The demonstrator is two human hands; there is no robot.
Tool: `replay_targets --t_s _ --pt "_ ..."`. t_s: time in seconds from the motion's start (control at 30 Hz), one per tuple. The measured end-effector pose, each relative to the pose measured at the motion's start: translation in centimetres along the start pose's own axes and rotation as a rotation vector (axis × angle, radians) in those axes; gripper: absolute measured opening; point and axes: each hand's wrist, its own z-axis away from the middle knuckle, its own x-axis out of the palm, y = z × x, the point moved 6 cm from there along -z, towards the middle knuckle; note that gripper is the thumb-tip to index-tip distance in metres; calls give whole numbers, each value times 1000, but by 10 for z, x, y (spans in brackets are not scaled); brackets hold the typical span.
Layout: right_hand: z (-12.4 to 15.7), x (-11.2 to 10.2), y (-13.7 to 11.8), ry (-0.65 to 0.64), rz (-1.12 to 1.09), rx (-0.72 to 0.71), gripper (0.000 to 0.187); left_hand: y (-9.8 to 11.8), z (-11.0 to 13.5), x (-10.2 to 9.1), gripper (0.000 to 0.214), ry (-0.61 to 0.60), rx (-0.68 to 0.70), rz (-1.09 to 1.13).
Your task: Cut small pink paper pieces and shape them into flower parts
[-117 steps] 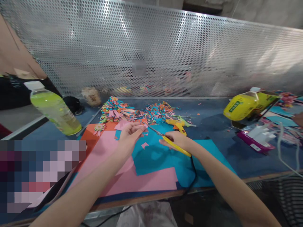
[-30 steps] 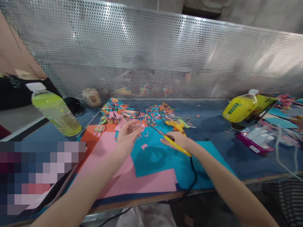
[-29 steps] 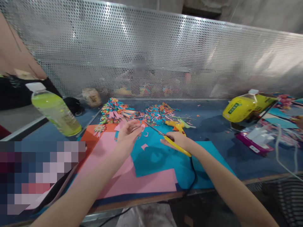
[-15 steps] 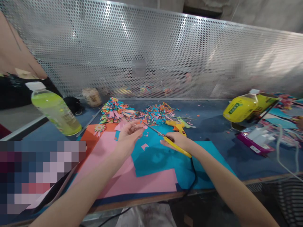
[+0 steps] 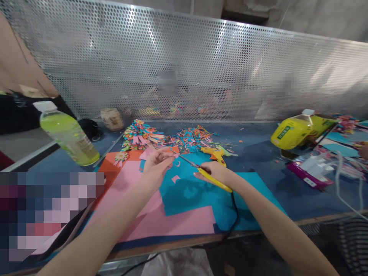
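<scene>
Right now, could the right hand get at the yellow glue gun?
Probably yes: the glue gun lies just beyond the right hand, with nothing visible blocking the way. But that hand holds scissors, which might need setting down.

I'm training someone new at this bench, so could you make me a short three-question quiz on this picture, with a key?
1. Multiple choice: what does the right hand hold? A, a glue gun; B, yellow-handled scissors; C, a ruler.
2. True or false: the bottle of green drink stands farther left than the left hand.
3. Fill in the colour: the large sheet seen beneath the scissors is ____.

Key: 1, B. 2, true. 3, blue.
</scene>
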Motion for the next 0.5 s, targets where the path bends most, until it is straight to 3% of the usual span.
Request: replay_targets --t_s 0.5 --pt "-3 3 6 16 -31 17 48 2 -2 -5 38 -5 33 0"
